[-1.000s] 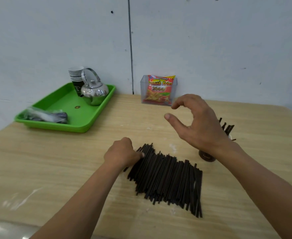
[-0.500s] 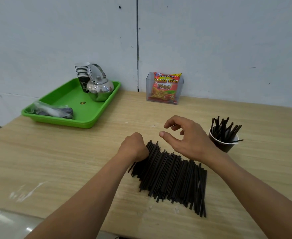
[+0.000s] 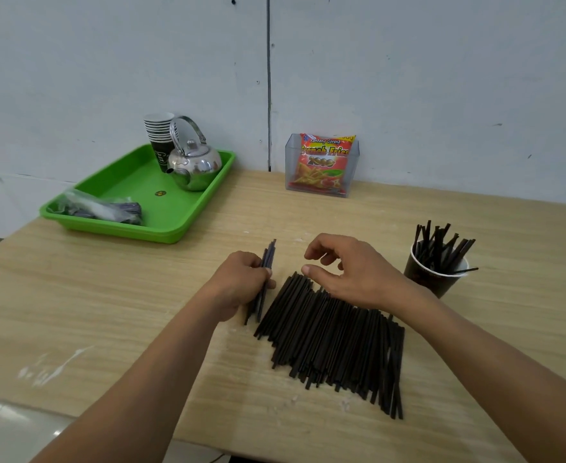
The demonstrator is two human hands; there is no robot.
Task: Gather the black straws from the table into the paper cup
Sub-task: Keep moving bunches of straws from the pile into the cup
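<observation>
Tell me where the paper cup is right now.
In the head view, the paper cup stands on the right side of the table, just right of the right hand and behind the straw pile, already holding some straws.

The bench [image 3: 108, 295] is surfaced in pale wood-grain, matt and smooth, and is marked by whitish scuffs at the front left. The straws [image 3: 335, 339] are seen as matt black plastic, the paper cup [image 3: 421, 279] as dark paper with a white rim. A glossy green plastic tray [image 3: 131, 185], a mirror-polished metal kettle [image 3: 196, 165], a clear plastic box [image 3: 290, 162] and a shiny printed snack packet [image 3: 323, 162] are shown.
</observation>
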